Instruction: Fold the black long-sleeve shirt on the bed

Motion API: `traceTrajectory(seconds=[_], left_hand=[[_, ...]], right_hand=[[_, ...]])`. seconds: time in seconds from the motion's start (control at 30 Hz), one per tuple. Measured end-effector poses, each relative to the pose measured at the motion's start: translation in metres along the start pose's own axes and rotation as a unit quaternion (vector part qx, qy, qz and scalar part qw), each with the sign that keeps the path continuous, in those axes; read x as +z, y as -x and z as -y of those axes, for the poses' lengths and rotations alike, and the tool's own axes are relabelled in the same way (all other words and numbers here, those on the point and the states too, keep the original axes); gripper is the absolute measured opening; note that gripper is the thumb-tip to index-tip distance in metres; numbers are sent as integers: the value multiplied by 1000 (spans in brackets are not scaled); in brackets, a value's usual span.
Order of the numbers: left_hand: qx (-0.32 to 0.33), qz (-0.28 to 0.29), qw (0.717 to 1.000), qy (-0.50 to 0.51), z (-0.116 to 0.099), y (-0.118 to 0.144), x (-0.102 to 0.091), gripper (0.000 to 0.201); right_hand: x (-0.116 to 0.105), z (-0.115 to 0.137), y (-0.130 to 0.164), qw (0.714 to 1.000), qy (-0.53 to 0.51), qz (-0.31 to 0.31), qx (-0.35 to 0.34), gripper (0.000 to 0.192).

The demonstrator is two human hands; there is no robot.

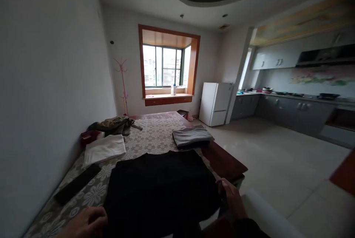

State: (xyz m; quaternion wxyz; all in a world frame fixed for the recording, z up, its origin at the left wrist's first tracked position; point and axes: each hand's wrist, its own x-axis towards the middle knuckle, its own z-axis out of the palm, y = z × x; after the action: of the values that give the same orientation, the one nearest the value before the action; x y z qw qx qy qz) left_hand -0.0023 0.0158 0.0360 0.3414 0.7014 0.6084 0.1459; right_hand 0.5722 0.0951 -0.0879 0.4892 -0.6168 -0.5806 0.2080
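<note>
Head view: the black cloth [163, 190] is spread on the tabletop [226, 160], between both hands. Its long axis seems to be laid side to side; its near end is cut off by the frame. At the black cloth's right edge the right hand [231, 195] is placed, its fingers apparently pinched on the fabric. Just beside the left edge the left hand [87, 221] is held, fingers curled; whether fabric is gripped cannot be told. The right is judged nearer. Beyond the black cloth's far right corner, a grey stack [192, 136] is set.
</note>
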Motion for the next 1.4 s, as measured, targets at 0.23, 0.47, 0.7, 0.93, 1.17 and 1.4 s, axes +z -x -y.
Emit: traceTrajectory(seconds=[0.23,0.47,0.7,0.93,1.17,1.4], left_hand=[[-67,-162,983,-57,11,-101,-41,36],[-148,-277,940,-130,41,-150,-23,49],[-28,-287,949,-131,61,-156,-18,43],[134,-313,931,-134,71,-163,-14,30],[178,-405,897,-4,54,-156,-22,25],[134,-400,890,173,4,-78,-33,35]], right_hand=[[26,50,-102,972,217,91,0,33],[83,46,-161,938,338,79,15,34],[97,14,-161,942,328,55,-40,22],[94,9,-164,968,232,28,-89,19],[86,37,-160,991,86,-33,-91,21],[28,88,-113,991,-64,-101,-67,33]])
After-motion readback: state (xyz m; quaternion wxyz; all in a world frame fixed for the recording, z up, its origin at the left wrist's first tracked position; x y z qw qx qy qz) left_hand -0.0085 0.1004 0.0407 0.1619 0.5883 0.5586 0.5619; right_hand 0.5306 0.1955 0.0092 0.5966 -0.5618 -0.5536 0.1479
